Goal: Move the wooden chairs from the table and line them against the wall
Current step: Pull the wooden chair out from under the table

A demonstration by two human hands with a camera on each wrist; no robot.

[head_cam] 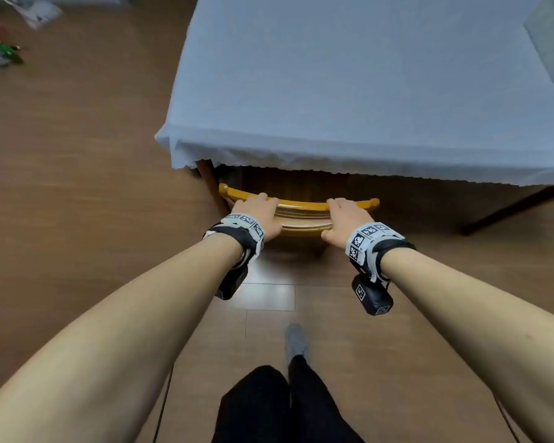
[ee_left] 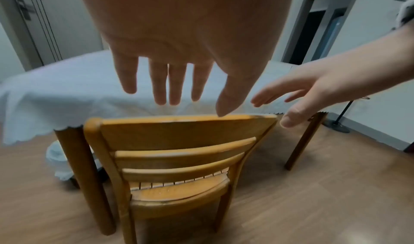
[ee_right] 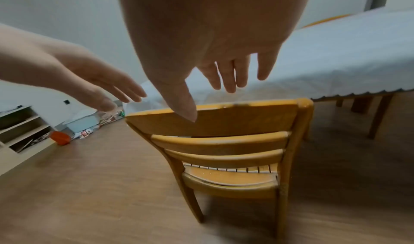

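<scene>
A yellow wooden chair [head_cam: 301, 207] is tucked under the near edge of the table [head_cam: 349, 91], which wears a white cloth. Only its curved top rail and slats show from above. My left hand [head_cam: 256, 215] hovers over the left part of the rail and my right hand [head_cam: 346, 215] over the right part. In the left wrist view the left hand [ee_left: 174, 53] has straight, spread fingers just above the chair [ee_left: 179, 132], thumb tip at the rail. The right hand [ee_right: 212, 53] is spread the same way over the chair [ee_right: 235, 122]. Neither hand grips the rail.
A dark table leg [ee_left: 85, 177] stands close to the chair's left side, with a white-bagged bin [ee_left: 56, 159] behind it. A second chair's top [ee_right: 325, 20] shows past the table's far side. A low shelf [ee_right: 20, 129] and floor clutter [head_cam: 0, 49] lie to the left. Wooden floor stretches behind me.
</scene>
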